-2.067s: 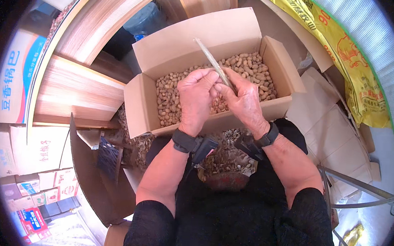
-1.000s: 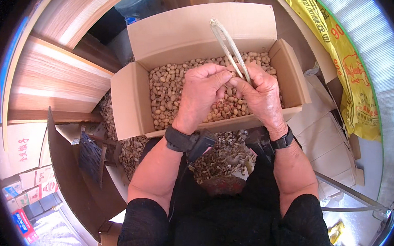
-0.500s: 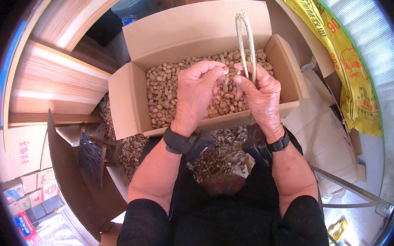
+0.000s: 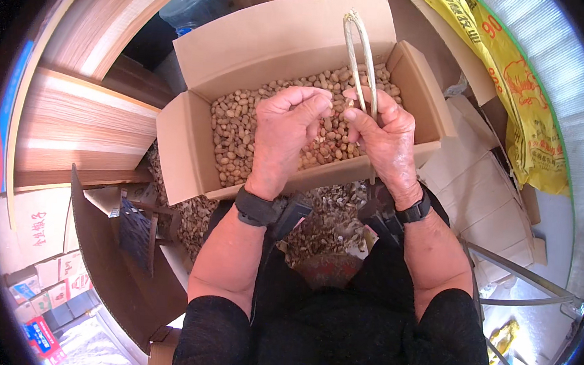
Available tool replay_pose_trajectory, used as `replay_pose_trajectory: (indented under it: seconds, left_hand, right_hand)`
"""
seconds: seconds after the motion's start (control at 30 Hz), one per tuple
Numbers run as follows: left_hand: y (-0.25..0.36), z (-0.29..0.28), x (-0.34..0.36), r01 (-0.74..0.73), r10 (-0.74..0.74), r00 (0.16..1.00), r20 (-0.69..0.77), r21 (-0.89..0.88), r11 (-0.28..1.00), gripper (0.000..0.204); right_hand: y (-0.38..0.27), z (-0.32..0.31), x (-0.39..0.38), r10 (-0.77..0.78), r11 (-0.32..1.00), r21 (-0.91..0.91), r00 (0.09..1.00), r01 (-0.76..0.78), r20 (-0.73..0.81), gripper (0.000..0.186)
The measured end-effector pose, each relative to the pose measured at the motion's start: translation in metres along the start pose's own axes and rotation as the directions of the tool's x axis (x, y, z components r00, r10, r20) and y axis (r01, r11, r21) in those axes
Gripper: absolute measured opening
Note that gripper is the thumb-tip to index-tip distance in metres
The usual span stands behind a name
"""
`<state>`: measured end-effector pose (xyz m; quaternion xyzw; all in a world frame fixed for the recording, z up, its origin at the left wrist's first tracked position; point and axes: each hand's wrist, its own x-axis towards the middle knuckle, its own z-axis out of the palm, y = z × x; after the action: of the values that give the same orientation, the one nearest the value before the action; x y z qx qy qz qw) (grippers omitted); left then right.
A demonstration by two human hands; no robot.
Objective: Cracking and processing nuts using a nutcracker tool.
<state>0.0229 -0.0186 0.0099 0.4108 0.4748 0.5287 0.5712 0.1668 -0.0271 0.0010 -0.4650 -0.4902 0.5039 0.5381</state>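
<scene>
My right hand (image 4: 390,136) is closed on a pale, bent twig folded into tongs (image 4: 368,57), whose looped end points up and away from me. A small pale bit shows by that hand's thumb tip, perhaps a peanut shell. Fingers pinched, my left hand (image 4: 283,132) is held just to the left; whatever it grips is hidden. Both hands are over an open cardboard box (image 4: 288,32) filled with unshelled peanuts (image 4: 235,129). Reddish shelled kernels (image 4: 329,148) lie among them near the box's front side, below my hands.
Broken shells (image 4: 330,218) cover the floor between my legs and left of the box. A dark brown cardboard piece (image 4: 116,265) stands at left, below wooden panels (image 4: 85,123). Flattened cardboard (image 4: 470,166), a yellow sack (image 4: 534,110) and a metal frame (image 4: 527,280) are on the right.
The reddish bit at my left fingertips no longer shows. My left hand has shifted slightly left, widening the gap between the hands. The twig tongs stay in my right hand.
</scene>
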Motion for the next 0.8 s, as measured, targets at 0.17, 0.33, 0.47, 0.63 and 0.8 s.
replay_pose_trajectory:
  seconds: [0.17, 0.33, 0.47, 0.63, 0.8]
  left_hand:
    - [0.006, -0.013, 0.003, 0.041, -0.069, 0.969, 0.237, 0.121, 0.992, 0.011]
    - [0.019, -0.023, -0.007, 0.185, -0.276, 0.766, 0.581, 0.212, 0.960, 0.014]
    - [0.015, -0.020, -0.007, 0.073, -0.177, 0.639, 0.749, 0.169, 0.983, 0.017]
    - [0.002, -0.006, -0.007, 0.113, -0.103, 0.893, 0.438, 0.002, 0.994, 0.041]
    - [-0.004, -0.001, -0.008, 0.184, -0.145, 0.946, 0.289, -0.113, 0.976, 0.071]
  right_hand:
    - [-0.016, -0.012, 0.000, 0.041, 0.995, 0.085, 0.993, -0.050, 0.108, 0.018]
    - [-0.026, -0.049, -0.008, 0.150, 0.948, 0.110, 0.722, -0.299, 0.675, 0.033]
    - [-0.032, -0.054, -0.008, 0.188, 0.940, 0.150, 0.830, -0.307, 0.525, 0.026]
    - [-0.023, -0.045, -0.003, 0.197, 0.958, 0.146, 0.935, -0.248, 0.294, 0.022]
    - [-0.012, -0.028, -0.005, 0.216, 0.973, 0.041, 0.961, -0.226, 0.171, 0.013]
